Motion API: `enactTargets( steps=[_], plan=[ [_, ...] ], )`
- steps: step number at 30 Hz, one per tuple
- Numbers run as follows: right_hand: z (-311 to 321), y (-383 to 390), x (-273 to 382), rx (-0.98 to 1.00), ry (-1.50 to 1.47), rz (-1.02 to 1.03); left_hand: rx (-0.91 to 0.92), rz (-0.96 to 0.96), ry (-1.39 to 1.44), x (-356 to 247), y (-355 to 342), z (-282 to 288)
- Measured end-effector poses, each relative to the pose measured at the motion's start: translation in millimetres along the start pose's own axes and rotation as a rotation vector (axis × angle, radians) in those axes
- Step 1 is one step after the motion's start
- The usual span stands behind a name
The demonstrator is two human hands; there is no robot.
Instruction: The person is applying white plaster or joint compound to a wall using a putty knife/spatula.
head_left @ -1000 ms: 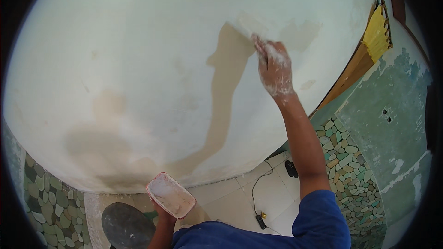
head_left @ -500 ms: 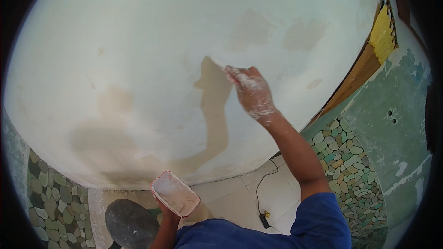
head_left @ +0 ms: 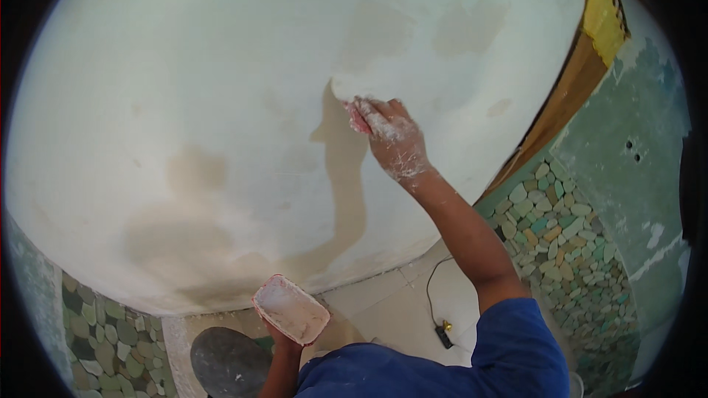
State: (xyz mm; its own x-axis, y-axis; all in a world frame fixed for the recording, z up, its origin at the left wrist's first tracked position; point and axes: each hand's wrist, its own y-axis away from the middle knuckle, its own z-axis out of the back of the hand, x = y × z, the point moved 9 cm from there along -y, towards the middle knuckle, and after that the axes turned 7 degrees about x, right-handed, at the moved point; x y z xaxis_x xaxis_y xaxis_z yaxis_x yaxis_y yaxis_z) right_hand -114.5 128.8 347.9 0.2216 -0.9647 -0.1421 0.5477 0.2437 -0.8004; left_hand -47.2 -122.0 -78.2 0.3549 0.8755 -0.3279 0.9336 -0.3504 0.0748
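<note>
My right hand (head_left: 398, 140), dusted with white, is closed around a red putty scraper (head_left: 358, 119) smeared with white paste. Its pale blade edge lies against the white wall (head_left: 243, 51), though the fingers hide most of the tool. Low in the view, my left hand (head_left: 279, 335) grips a red-rimmed rectangular tub (head_left: 304, 295) from below and the side. White putty (head_left: 284, 302) coats the inside of the tub, which is tilted toward the wall. Shadows of my arm and the scraper fall on the wall left of my right hand.
Beige patches (head_left: 376, 33) mark the wall above my right hand. A dark round-topped object (head_left: 230, 361) stands beside my left forearm. A black cord with a small black device (head_left: 443, 336) lies on the tiled floor. Pebble stonework (head_left: 560, 243) and a wooden edge (head_left: 542, 129) border the right side.
My right hand has shifted slightly left and up along the wall, turning so more of the red scraper shows. The view has moved a little; the left hand still holds the tub.
</note>
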Motion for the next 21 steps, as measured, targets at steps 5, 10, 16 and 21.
enactTargets(
  steps=[5, 10, 16, 21],
  plan=[
    [-16, 70, -37, 0.013, -0.287, -0.249, 0.023, -0.122, -0.058, -7, -8, 11],
    [28, 94, -127, -0.322, -0.049, -0.554, 0.02, -0.046, -0.102, -11, 9, -4],
    [-38, 98, -123, -0.382, 0.054, -0.443, 0.003, -0.127, -0.086, -8, 9, -12],
    [-66, 124, -76, -0.135, -0.189, -0.388, -0.035, -0.182, -0.36, -9, 9, 14]
  ],
)
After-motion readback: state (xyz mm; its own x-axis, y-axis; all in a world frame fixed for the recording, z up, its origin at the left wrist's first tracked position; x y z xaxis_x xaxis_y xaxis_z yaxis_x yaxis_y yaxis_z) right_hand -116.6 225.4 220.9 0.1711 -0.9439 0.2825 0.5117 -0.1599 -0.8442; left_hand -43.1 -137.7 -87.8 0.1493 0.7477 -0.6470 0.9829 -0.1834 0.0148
